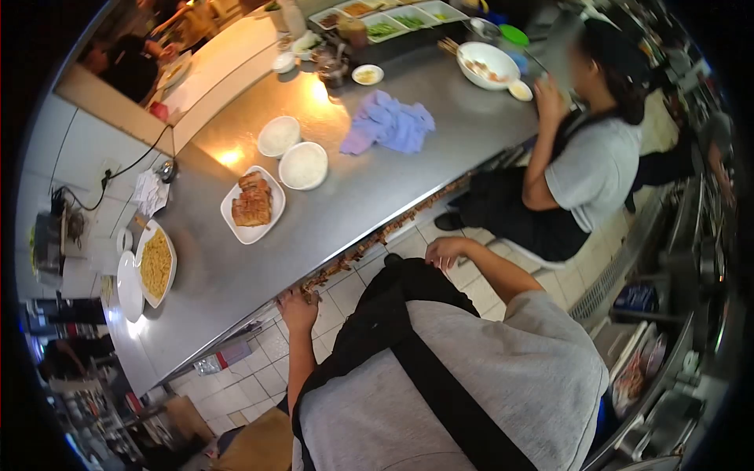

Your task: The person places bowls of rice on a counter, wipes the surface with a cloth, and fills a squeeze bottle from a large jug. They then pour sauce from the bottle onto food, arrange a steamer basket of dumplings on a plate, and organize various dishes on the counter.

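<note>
My left hand (298, 309) is at the front edge of the steel counter (353, 208), its fingers apart and touching the edge. My right hand (446, 252) hangs in front of my black apron (412, 286) with loosely bent fingers and nothing visible in it. Nearest on the counter is a white dish (275, 218) with browned, sliced food (252, 206). Behind it stand two white bowls of rice, one nearer (303, 166) and one farther (280, 136).
At left are a dish of yellow noodles (156, 264) and a white plate (130, 286). A crumpled blue cloth (386, 123) lies mid-counter. To the right, a co-worker (589, 165) sits near a white bowl (488, 64). Topping trays (383, 29) line the back.
</note>
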Available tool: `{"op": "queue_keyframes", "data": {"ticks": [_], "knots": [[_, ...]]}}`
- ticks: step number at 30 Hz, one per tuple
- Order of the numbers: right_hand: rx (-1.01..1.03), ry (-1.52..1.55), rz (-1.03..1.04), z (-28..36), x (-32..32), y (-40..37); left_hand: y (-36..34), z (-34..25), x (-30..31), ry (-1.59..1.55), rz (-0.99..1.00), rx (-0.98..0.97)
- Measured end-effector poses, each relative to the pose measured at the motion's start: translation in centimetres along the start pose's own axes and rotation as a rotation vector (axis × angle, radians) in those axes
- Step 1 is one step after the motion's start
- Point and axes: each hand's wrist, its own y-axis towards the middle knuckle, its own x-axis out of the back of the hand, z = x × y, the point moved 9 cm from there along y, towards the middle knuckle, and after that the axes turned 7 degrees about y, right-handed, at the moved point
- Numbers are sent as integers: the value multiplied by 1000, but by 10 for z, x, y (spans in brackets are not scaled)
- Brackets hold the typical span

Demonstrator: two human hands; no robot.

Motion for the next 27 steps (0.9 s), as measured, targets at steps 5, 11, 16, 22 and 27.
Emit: {"op": "queue_keyframes", "data": {"ticks": [5, 11, 16, 22, 27], "knots": [[300, 862, -526, -72, 82, 21, -8, 9, -10, -100, 103, -95], [488, 1546, -790, -61, 120, 11, -27, 3, 10, -129, -1, -87], [738, 1779, -630, -10, 118, 3, -38, 1, 13, -118, 2, -139], [988, 1776, -406, 15, 112, -9, -40, 0, 21, -128, 7, -111], [964, 1751, -428, 5, 100, -20, -39, 4, 15, -125, -5, -117]]}}
